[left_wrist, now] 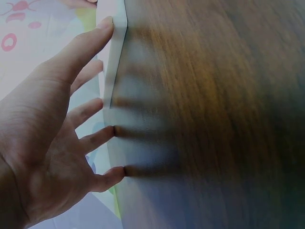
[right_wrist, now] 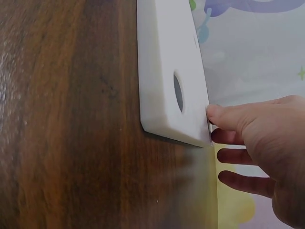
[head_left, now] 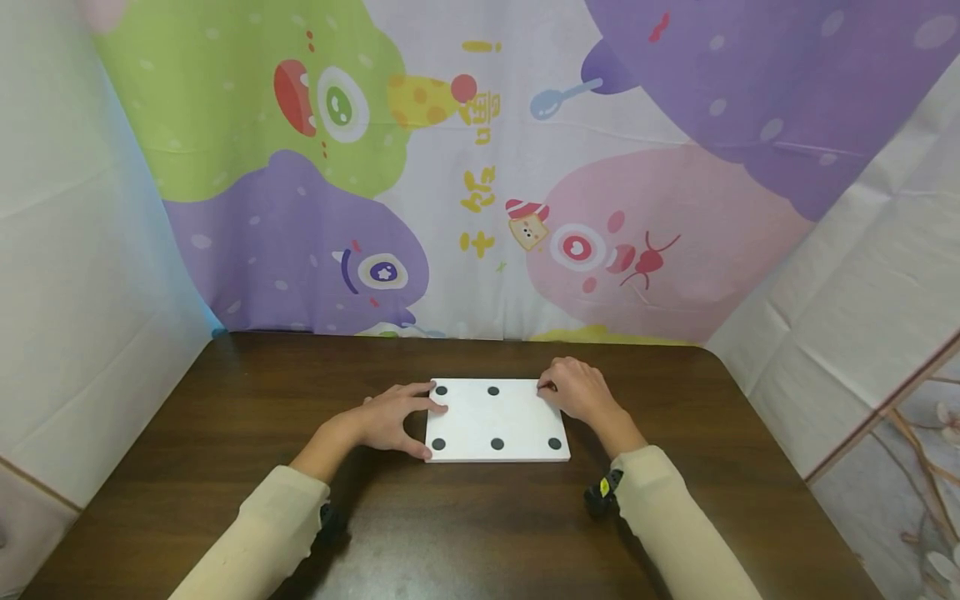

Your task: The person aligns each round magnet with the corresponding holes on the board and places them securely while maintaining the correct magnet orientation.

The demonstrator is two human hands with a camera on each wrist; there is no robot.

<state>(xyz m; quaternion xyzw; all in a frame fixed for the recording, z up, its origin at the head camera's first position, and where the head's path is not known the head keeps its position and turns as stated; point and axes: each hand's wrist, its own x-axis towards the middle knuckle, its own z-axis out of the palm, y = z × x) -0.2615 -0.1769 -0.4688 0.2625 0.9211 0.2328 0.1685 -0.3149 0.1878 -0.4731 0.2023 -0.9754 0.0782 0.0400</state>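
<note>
A white rectangular board (head_left: 517, 417) lies flat on the table, with dark round spots in two rows on its top. In the right wrist view, one front spot (right_wrist: 178, 91) looks sunk into the surface. My left hand (head_left: 390, 417) spans the board's left end, its thumb at the front corner, one fingertip on top and another at the back corner. My right hand (head_left: 581, 390) is over the back right corner, thumb and forefinger together. Their tips pinch a small dark piece (right_wrist: 217, 106), mostly hidden by the fingers.
Under the board is a dark brown wooden table (head_left: 420, 533). A cartoon-printed cloth (head_left: 495, 308) hangs behind its back edge, with pale cloth panels at both sides. A small dark device (head_left: 600, 496) is strapped at my right wrist.
</note>
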